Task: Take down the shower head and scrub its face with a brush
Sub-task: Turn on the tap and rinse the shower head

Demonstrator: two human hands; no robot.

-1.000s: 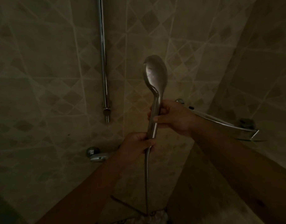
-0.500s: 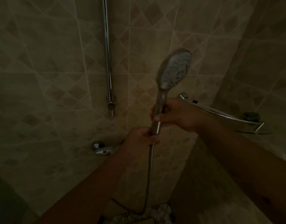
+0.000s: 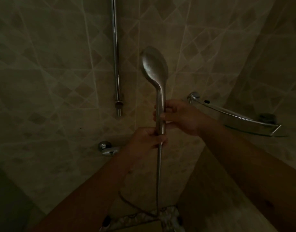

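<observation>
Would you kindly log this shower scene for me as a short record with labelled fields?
setting: dim tiled shower corner
shower head: off its mount, held upright, smooth back toward the camera, spray face not visible
left hand: grips the bottom of the handle, where the hose hangs down
right hand: grips the handle higher up
rail: vertical on the wall, left of the shower head
tap: on the wall, lower left
corner shelf: on the right
brush: none in view
</observation>
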